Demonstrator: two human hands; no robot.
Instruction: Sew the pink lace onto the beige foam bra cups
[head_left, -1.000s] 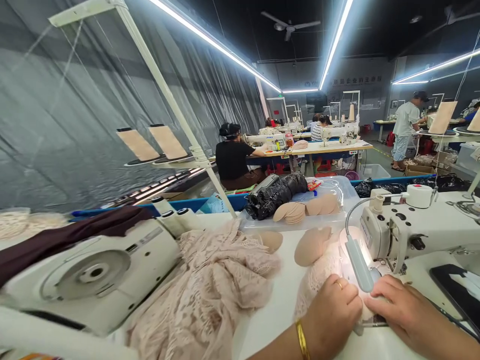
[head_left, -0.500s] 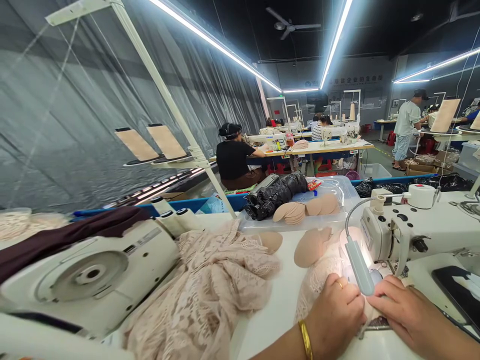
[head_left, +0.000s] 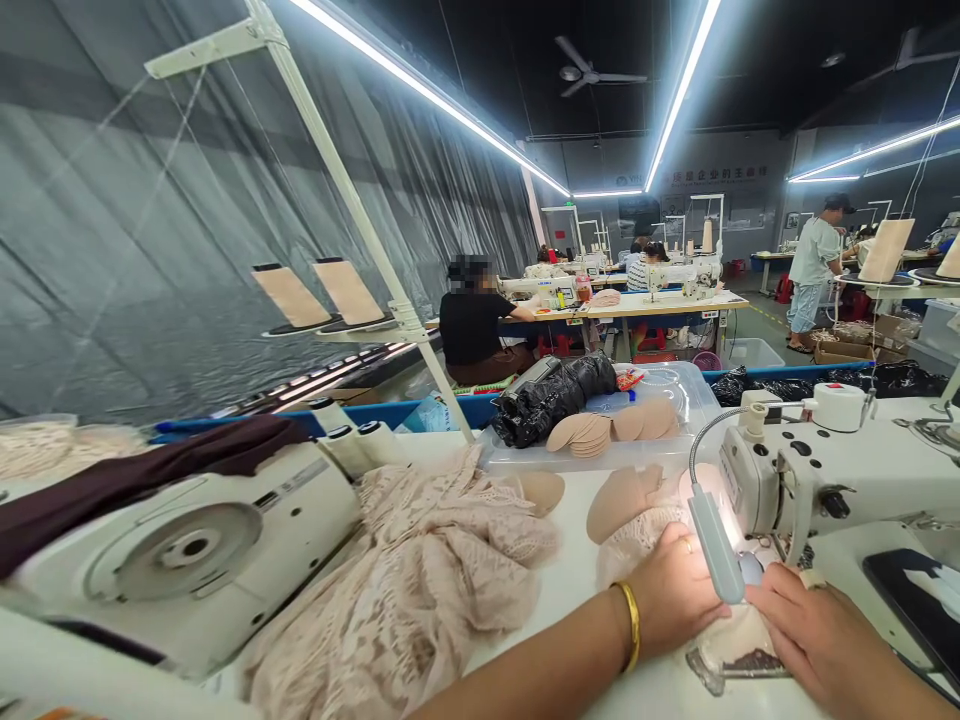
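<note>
At the white sewing machine (head_left: pixel 821 470), both hands are on a piece of beige lace fabric (head_left: pixel 634 530) by the needle area. My left hand (head_left: pixel 671 585), with a ring and a gold bracelet, is closed on the fabric left of the needle. Its fingertips are partly hidden by the grey gooseneck lamp (head_left: pixel 716 545). My right hand (head_left: pixel 817 625) holds the fabric's near right side, fingers together and pointing left. A pale part of the cloth shows between the hands, over a metal plate (head_left: pixel 705 675). The needle itself is hidden.
Heaped lace fabric (head_left: pixel 405 590) lies to the left, beside another machine head (head_left: pixel 187 550). Beige oval pads (head_left: pixel 581 435) and a black plastic bundle (head_left: pixel 555 395) rest on a clear plastic lid (head_left: pixel 690 375). A thread stand (head_left: pixel 337 180) rises at left. Several people work farther back.
My left hand has moved up and away from me across the fabric, and its forearm reaches farther in. More of the metal plate shows. My right hand has shifted slightly right.
</note>
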